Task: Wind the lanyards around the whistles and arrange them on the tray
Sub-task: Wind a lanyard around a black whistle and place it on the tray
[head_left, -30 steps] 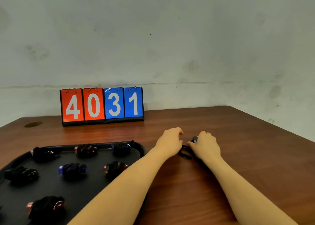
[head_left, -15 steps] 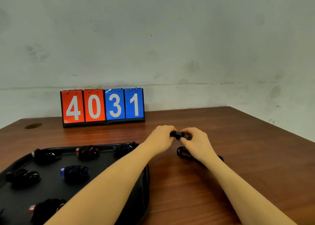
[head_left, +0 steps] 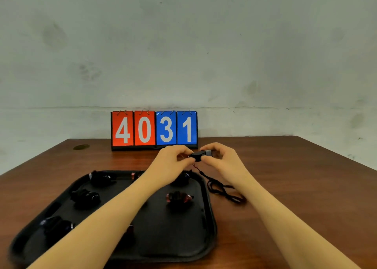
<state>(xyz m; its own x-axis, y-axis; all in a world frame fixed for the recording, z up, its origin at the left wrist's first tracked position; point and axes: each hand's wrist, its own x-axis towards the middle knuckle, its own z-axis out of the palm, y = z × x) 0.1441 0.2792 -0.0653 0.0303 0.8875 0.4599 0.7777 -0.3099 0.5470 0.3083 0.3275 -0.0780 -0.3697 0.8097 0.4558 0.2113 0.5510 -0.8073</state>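
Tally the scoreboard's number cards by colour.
Red cards: 2
Blue cards: 2
Total: 4

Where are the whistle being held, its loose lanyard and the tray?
whistle [head_left: 201, 155], head view, on its dark body between both hands.
lanyard [head_left: 223, 190], head view, on the cord lying on the table.
tray [head_left: 211, 213], head view, on its right rim.

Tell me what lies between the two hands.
In the head view, a whistle sits between the left hand and right hand, pinched by both; its lanyard trails onto the table.
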